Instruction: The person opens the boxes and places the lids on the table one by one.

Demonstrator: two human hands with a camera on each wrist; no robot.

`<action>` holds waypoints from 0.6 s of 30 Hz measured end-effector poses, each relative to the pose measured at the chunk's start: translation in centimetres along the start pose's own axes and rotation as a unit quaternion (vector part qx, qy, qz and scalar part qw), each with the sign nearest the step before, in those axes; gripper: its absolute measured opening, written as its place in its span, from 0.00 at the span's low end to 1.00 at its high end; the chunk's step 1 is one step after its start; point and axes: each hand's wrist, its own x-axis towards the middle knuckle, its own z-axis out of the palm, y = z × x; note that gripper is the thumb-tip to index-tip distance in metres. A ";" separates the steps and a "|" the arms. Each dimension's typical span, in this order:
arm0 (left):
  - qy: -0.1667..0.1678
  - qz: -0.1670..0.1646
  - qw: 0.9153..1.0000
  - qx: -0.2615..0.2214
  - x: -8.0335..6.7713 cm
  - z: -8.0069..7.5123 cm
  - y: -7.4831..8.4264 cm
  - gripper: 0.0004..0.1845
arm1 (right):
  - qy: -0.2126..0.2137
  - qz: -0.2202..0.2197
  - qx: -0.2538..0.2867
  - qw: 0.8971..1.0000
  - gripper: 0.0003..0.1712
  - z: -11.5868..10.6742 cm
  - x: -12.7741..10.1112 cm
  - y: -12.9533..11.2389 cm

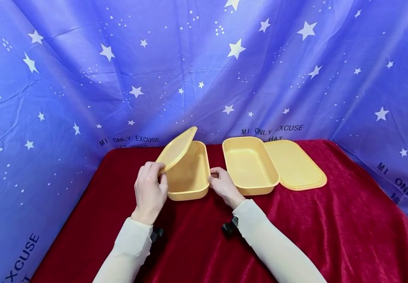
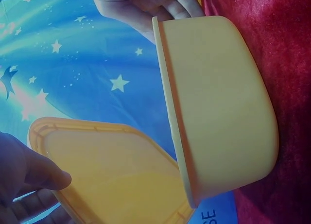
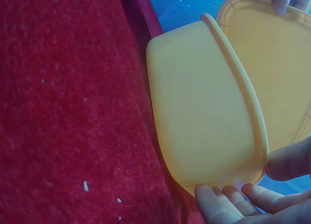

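Note:
My left hand [image 1: 150,192] pinches the near left edge of a yellow lid [image 1: 178,151], which slants up over the left side of a yellow food container [image 1: 189,175]. In the left wrist view, the thumb [image 2: 56,179] lies on the lid's inner face. My right hand [image 1: 226,186] holds the right side of that same container, thumb at the rim and fingers [image 3: 214,199] against the outer wall. What shows of the container's inside is bare.
To the right stands a second yellow container [image 1: 251,165], uncovered. Its wall overlaps another yellow lid [image 1: 301,167] lying flat. Red velvet cloth [image 1: 196,243] covers the table, and a blue star-printed curtain [image 1: 189,59] hangs around the back and sides.

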 end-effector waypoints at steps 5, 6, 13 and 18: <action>0.003 -0.003 1.000 -0.001 0.1 -0.1 -0.2 0.10 | -0.002 0.000 0.004 1.000 0.18 0.0 0.0 0.0; 0.004 -0.004 1.000 -0.002 0.1 -0.1 -0.2 0.10 | -0.002 -0.001 0.005 1.000 0.17 0.0 0.0 0.0; 0.009 -0.011 1.000 -0.006 0.2 -0.2 -0.3 0.09 | -0.011 -0.006 0.011 1.000 0.18 0.0 -0.2 -0.1; 0.013 -0.013 1.000 -0.007 0.3 -0.3 -0.4 0.09 | -0.015 -0.005 0.013 1.000 0.18 0.0 -0.2 -0.1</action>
